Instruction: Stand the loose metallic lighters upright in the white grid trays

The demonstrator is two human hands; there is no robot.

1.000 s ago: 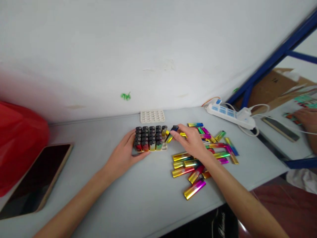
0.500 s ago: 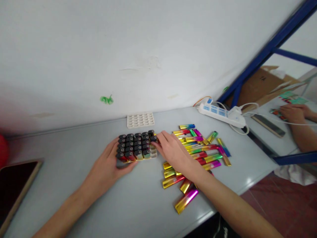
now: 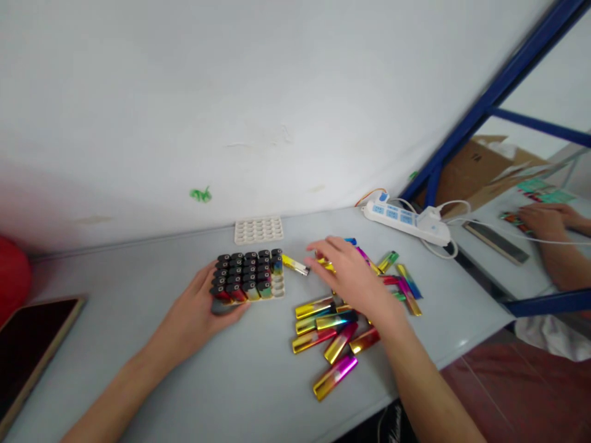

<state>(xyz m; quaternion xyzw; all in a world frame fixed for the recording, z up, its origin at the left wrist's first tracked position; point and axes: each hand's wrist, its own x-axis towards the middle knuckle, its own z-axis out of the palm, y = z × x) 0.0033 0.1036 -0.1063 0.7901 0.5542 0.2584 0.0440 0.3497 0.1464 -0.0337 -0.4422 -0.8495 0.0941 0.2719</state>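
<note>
My left hand (image 3: 196, 311) is wrapped around the left and near sides of a white tray (image 3: 278, 289), steadying it on the table. Black-topped lighters (image 3: 249, 271) stand upright in its rows; several holes in the right column are bare. My right hand (image 3: 348, 274) hovers over a loose pile of shiny lighters (image 3: 335, 320), its thumb and fingers apart. A yellow lighter (image 3: 325, 264) lies below its fingertips, partly hidden. Between tray and hand, a yellow-and-white lighter (image 3: 294, 265) with a metal top lies on its side.
Behind the tray, an unfilled white tray (image 3: 258, 231) lies by the wall. A power strip (image 3: 406, 220) with cables is at the back right, beside a blue metal frame (image 3: 462, 144). A dark tablet-like panel (image 3: 34, 344) lies at left. Another person's hands (image 3: 547, 218) are beyond the frame.
My right hand has left the tray's right column, where it held a black-topped lighter, and moved right over the pile, its fingers parting. The yellow-and-white lighter is now uncovered. My left hand stays on the tray.
</note>
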